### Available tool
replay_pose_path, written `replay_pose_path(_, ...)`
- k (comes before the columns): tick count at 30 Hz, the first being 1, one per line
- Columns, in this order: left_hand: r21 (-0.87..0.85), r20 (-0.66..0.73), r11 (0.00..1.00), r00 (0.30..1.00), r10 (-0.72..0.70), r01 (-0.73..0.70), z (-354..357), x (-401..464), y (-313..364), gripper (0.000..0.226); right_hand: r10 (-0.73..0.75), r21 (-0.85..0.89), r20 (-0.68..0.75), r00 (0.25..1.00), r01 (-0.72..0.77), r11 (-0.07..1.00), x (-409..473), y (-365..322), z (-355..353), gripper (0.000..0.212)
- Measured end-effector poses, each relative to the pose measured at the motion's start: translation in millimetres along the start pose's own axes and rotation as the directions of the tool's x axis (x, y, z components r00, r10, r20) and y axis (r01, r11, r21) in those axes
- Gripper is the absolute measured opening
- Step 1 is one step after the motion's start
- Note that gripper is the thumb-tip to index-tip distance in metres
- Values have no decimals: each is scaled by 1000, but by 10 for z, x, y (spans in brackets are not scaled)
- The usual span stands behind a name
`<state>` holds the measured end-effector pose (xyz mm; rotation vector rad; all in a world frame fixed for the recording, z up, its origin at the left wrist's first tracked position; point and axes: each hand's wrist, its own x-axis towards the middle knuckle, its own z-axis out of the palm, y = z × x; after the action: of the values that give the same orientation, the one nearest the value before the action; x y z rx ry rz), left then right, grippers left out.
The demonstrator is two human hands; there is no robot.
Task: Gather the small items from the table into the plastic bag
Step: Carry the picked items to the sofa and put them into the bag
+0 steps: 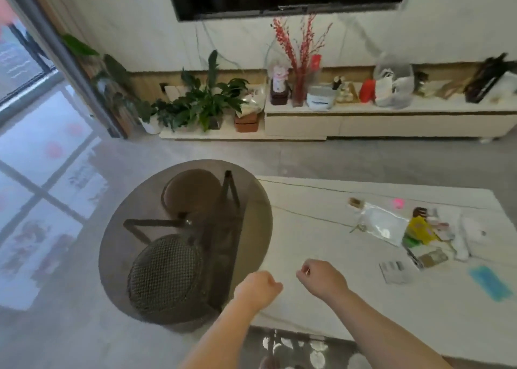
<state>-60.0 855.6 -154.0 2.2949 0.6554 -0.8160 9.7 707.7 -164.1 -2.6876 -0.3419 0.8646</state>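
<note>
1. Just over the near-left part of the white table: left hand curled into a loose fist, holding nothing that shows.
2. Beside it, a short gap away: right hand with fingers closed, thumb and forefinger pinching a tiny pale thing too small to make out.
3. Well apart from both hands, toward the far right of the table: clear plastic bag, lying flat.
4. Touching the bag's right edge: cluttered pile of small items, among them a yellow packet and something green, with white cloth just beyond.
5. Nearer along the right side: striped card and blue sheet, flat on the tabletop.
6. Left of the table, overlapping its corner: round smoked-glass table.
</note>
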Motion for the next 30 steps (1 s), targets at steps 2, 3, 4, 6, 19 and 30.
replay_pose_path(2,70,24,997,999,45,-46,20,106,153,42,73,56,-34,997,-71,996,-40,200,-94,32)
replay_pose_path(3,99,43,992,997,68,-72,23,150,226,42,111,77,-48,993,-107,991,-64,293,-140,32)
replay_pose_path(4,121,61,988,994,91,-98,21,190,301,42,149,97,-60,987,-143,985,-88,380,-183,32)
replay_pose_path(6,148,93,977,986,139,-152,18,247,439,42,215,137,-80,973,-203,969,-141,530,-259,32)
replay_pose_path(19,146,226,926,923,311,-348,367,441,1352,34,470,357,-148,870,-396,846,-465,1376,-398,35)
replay_pose_path(30,105,135,970,970,204,-219,1000,808,2400,37,350,219,-107,931,-322,921,-51,2644,-919,38)
